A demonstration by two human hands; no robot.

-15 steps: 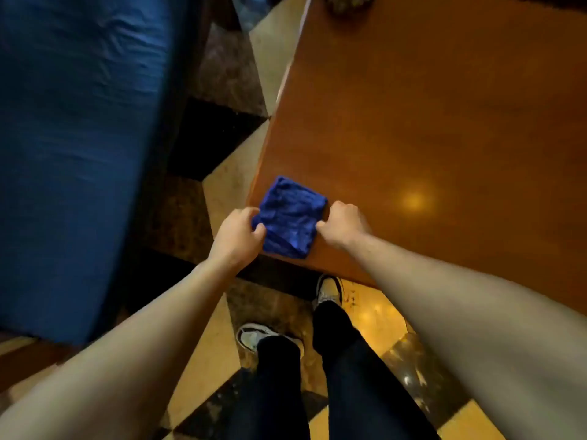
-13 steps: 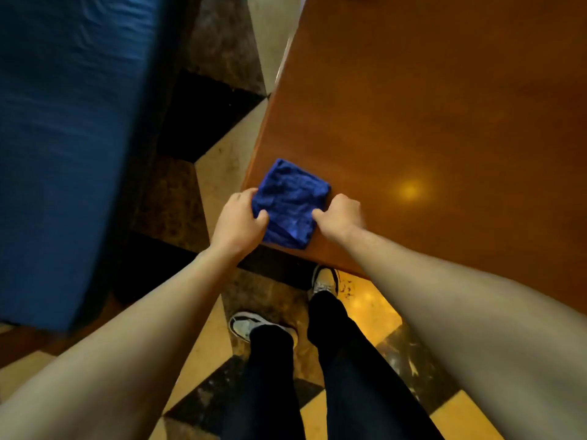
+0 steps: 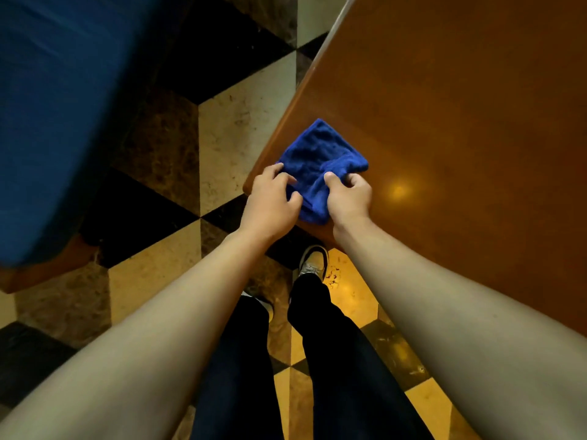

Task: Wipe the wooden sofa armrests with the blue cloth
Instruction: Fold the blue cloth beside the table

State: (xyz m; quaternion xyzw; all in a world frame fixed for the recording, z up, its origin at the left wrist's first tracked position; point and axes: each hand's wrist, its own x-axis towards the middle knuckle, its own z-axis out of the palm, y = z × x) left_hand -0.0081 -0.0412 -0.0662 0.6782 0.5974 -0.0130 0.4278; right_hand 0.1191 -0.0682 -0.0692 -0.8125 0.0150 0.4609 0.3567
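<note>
While gripped, blue cloth (image 3: 319,160) beside table edge (image 3: 270,150).

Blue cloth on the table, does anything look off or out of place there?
Nothing is spilled or damaged. The blue cloth lies at the wooden table corner, bunched where the right hand pinches it; the left hand rests on its other edge.

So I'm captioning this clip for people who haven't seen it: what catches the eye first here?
The bright blue cloth on the near corner of the glossy wooden table, with the left hand and right hand gripping its near edge. After that, the big blue cushion at upper left and the checkered stone floor between them.
</note>
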